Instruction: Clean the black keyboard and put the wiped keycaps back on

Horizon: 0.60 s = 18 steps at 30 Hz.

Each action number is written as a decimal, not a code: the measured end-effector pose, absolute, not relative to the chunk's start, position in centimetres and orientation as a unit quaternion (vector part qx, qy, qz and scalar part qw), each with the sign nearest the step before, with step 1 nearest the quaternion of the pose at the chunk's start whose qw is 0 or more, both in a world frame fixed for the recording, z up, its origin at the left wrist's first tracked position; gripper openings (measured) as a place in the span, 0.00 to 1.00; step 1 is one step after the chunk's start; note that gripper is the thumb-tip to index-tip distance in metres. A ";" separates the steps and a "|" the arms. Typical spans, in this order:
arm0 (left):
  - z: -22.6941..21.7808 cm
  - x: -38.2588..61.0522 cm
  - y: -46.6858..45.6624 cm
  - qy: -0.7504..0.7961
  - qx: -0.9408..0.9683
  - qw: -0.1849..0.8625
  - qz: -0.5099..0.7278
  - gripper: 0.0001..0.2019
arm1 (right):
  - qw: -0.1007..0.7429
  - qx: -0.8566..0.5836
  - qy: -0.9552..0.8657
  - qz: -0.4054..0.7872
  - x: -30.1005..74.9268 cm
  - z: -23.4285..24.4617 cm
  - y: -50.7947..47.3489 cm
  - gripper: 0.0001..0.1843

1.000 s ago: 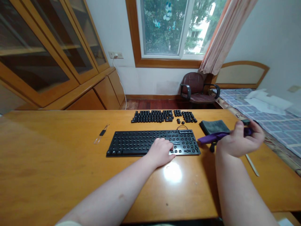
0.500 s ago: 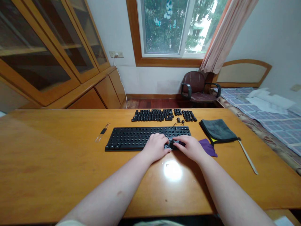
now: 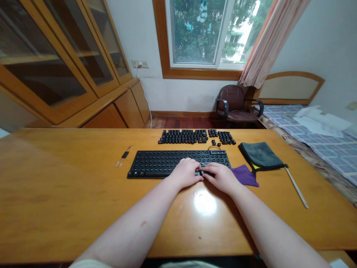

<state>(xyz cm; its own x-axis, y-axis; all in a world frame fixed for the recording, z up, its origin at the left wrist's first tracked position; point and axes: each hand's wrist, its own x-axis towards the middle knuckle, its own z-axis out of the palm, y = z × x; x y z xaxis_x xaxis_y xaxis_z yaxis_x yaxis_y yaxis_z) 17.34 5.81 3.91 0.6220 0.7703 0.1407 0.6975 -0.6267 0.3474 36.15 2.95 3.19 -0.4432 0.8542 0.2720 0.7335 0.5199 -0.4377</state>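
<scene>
A black keyboard base (image 3: 164, 162) with its keycaps off lies on the wooden table (image 3: 69, 193). The loose keycaps (image 3: 184, 136) sit in rows behind it. My left hand (image 3: 186, 173) and my right hand (image 3: 221, 177) meet at the keyboard's front edge, right of its middle. Both hands have curled fingers, and their tips pinch a small black piece (image 3: 202, 173) between them. I cannot make out what that piece is. A purple cloth (image 3: 245, 175) lies flat just right of my right hand.
A folded grey cloth (image 3: 260, 155) and a thin white stick (image 3: 297, 188) lie to the right. A small clear tool (image 3: 124, 156) lies left of the keyboard. Beyond the table stand a wooden cabinet (image 3: 83, 74), a chair (image 3: 237, 106) and a bed (image 3: 320, 137).
My right hand put the purple cloth down beside the keyboard and came left to meet my left hand at the keyboard's front edge. The left hand barely moved.
</scene>
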 end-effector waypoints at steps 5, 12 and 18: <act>3.6 17.3 6.1 0.413 0.887 0.140 0.150 0.15 | 0.231 -0.480 -0.836 0.131 35.9 3.3 2.8 0.12; 3.3 17.3 6.4 0.410 0.888 0.151 0.145 0.15 | 0.226 -0.477 -0.839 0.132 35.9 3.1 2.9 0.12; 3.3 17.3 6.5 0.410 0.886 0.159 0.143 0.15 | 0.217 -0.478 -0.840 0.137 35.8 3.2 2.8 0.13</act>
